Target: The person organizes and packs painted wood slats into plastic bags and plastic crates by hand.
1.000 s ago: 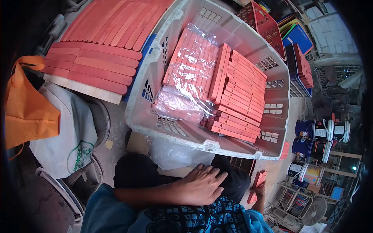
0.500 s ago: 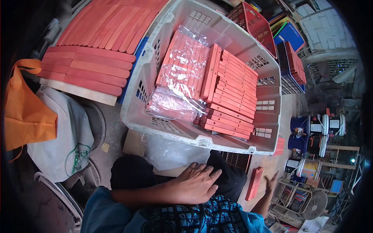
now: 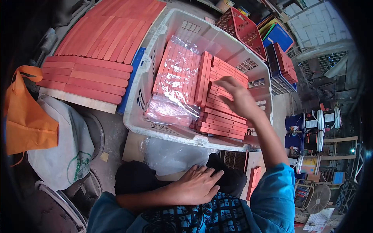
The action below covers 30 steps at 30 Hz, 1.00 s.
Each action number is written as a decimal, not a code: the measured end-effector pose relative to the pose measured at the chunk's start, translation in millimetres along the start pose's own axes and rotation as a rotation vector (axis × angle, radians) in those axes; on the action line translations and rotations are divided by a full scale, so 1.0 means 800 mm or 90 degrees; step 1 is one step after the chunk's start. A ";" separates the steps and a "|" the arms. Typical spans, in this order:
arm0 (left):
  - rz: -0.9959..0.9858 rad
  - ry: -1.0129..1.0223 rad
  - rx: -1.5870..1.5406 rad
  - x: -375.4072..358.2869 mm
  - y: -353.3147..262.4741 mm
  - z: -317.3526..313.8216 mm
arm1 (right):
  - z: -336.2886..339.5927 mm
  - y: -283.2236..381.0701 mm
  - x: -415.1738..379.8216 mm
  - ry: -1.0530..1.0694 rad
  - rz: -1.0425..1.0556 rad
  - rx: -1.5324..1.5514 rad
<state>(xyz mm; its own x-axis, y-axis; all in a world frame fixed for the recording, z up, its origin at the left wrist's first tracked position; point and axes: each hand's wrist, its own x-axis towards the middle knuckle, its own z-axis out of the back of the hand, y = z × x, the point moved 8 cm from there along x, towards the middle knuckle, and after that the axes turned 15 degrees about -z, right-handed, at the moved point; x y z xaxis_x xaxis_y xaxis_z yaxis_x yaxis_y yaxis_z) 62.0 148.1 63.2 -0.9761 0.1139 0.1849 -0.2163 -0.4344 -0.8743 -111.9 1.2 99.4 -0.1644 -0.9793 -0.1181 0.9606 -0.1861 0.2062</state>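
Observation:
My right hand (image 3: 239,99) reaches into the large grey plastic crate (image 3: 178,136), just over a stack of red wooden bars with small holes (image 3: 225,116). Its fingers are curved and apart, with nothing between them. Left of that stack lies a pair of red bars (image 3: 203,79), close to the fingertips. A clear plastic bag (image 3: 175,81) wraps more red bars in the crate's left part. My left hand (image 3: 198,182) rests on my lap, fingers loosely spread and holding nothing. Beyond it, a clear plastic sheet (image 3: 175,155) lies below the crate's near rim.
Rows of red rounded slats (image 3: 101,39) cover a board at the left. An orange bag (image 3: 29,120) and a white sack (image 3: 64,143) stand nearer. A few red bars (image 3: 253,180) lie right of my knees. Behind are a red crate (image 3: 244,33) and paint buckets (image 3: 312,120).
My right hand has moved from beside the bars at my right up into the crate, over the stacked bars. The view has shifted slightly; my left hand stays on my lap.

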 end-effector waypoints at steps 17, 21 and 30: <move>0.007 -0.046 0.056 -0.011 0.009 0.019 | -0.105 0.026 0.046 0.073 0.133 -0.159; 0.007 -0.051 0.060 -0.010 0.009 0.017 | -0.118 0.018 0.050 0.120 0.104 -0.151; 0.000 -0.045 0.077 -0.005 0.006 0.015 | -0.098 0.038 0.038 0.025 0.166 -0.064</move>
<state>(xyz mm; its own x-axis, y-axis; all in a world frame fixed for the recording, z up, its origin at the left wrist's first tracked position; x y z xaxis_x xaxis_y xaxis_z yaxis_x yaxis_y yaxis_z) 64.5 135.2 63.7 -0.9741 0.0527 0.2198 -0.2130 -0.5391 -0.8149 -70.3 -27.8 25.6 0.0976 -0.9890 -0.1114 0.9871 0.0819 0.1376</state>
